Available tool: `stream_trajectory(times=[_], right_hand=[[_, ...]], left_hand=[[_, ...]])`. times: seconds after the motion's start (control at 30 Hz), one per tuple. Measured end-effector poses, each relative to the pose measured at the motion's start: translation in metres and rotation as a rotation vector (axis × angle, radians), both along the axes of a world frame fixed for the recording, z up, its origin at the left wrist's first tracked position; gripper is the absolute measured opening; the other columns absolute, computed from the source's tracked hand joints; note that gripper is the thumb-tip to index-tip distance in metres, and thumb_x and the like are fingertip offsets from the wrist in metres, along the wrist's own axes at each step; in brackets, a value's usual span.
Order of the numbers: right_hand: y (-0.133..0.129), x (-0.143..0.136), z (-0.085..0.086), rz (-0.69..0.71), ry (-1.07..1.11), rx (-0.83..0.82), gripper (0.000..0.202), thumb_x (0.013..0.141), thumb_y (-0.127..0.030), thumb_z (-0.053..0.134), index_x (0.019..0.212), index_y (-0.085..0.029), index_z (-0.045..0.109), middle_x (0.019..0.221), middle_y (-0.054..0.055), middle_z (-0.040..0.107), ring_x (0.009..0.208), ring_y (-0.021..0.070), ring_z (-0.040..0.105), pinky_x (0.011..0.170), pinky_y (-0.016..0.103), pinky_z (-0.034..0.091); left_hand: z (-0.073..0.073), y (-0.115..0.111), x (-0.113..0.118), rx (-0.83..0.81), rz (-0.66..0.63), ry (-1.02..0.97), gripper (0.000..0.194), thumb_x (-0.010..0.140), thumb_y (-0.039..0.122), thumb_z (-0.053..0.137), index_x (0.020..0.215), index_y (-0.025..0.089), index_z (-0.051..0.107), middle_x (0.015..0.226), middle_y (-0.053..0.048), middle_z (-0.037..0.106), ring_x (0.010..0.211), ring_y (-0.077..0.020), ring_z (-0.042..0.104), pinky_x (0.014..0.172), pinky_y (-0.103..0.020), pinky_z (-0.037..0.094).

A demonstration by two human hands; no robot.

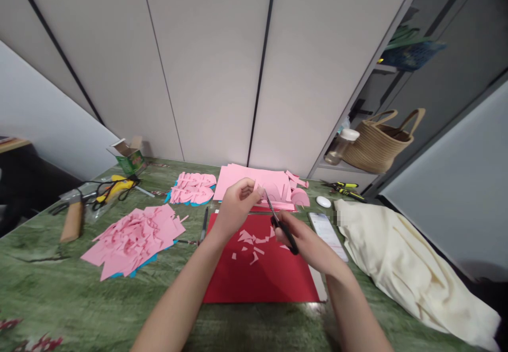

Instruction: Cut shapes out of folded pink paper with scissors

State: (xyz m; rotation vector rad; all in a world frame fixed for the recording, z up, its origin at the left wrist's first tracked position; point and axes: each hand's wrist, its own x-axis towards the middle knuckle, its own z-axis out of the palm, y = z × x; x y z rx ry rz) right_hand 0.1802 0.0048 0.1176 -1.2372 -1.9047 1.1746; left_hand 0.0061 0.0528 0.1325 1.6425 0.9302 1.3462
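Green marbled tabletop [47, 283] filled the foreground, pale panelled cabinet doors [214, 66] behind it. Both forearms reached in from the bottom edge and met over a red rectangular paper sheet [262, 272] dotted with small pink paper scraps [250, 243]. The left hand [236, 206] was raised, fingers pinched together on something small and pale that could not be made out. The right hand [307, 243] gripped black-handled scissors [280, 222], blades angled up toward the left fingertips; whether the blades were apart was too blurred to tell. Beside the right wrist lay a smartphone [327, 230], partly cut off by the hand. Left of the sheet sat a heap of cut pink paper shapes [133, 238]; right of it, a crumpled cream cloth [408, 267].
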Motion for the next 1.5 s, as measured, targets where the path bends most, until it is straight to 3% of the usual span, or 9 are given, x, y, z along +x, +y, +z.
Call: stream_trajectory(times=[0.17,0.43,0.9,1.27,1.5], right_hand=[[-0.001,0.002,-0.002,0.018,0.095,-0.079,0.031,0.087,-0.051,0.045,0.094,-0.021,0.048,0.073,-0.002,0.047,0.063,0.0115,0.042,0.059,0.024,0.037],[-0.001,-0.002,-0.006,-0.011,0.132,-0.069,0.036,0.085,-0.055,0.045,0.099,-0.022,0.05,0.07,-0.002,0.047,0.06,0.0119,0.04,0.056,0.024,0.035],[-0.001,-0.007,-0.008,-0.021,0.174,-0.081,0.032,0.086,-0.053,0.044,0.081,-0.022,0.043,0.07,-0.002,0.046,0.061,0.0121,0.038,0.057,0.025,0.032],[0.0,-0.006,-0.01,-0.017,0.165,-0.066,0.031,0.087,-0.052,0.043,0.087,-0.021,0.046,0.069,-0.003,0.046,0.062,0.0118,0.039,0.057,0.024,0.032],[-0.002,-0.005,-0.006,-0.022,0.087,-0.016,0.026,0.087,-0.048,0.045,0.087,-0.021,0.045,0.073,-0.003,0.047,0.066,0.0126,0.041,0.06,0.024,0.034]], left_hand=[[-0.001,0.0,0.001,0.004,0.004,0.01,0.018,0.082,0.031,0.05,0.069,0.018,0.05,0.066,0.002,0.05,0.064,-0.0109,0.05,0.062,-0.023,0.041],[0.002,-0.003,0.003,0.023,0.059,0.007,0.02,0.082,0.03,0.049,0.067,0.018,0.049,0.065,0.001,0.05,0.064,-0.0114,0.049,0.062,-0.023,0.041],[0.001,-0.004,0.005,-0.001,0.091,-0.064,0.016,0.081,0.027,0.05,0.068,0.019,0.047,0.066,0.003,0.048,0.065,-0.0107,0.048,0.064,-0.024,0.04],[-0.002,-0.002,0.007,0.046,0.048,-0.128,0.012,0.079,0.017,0.05,0.069,0.018,0.045,0.066,0.003,0.047,0.064,-0.0092,0.049,0.063,-0.021,0.041],[-0.002,0.0,0.0,0.009,-0.003,-0.11,0.008,0.078,0.02,0.052,0.072,0.018,0.047,0.068,0.003,0.048,0.064,-0.0094,0.051,0.063,-0.021,0.042]])
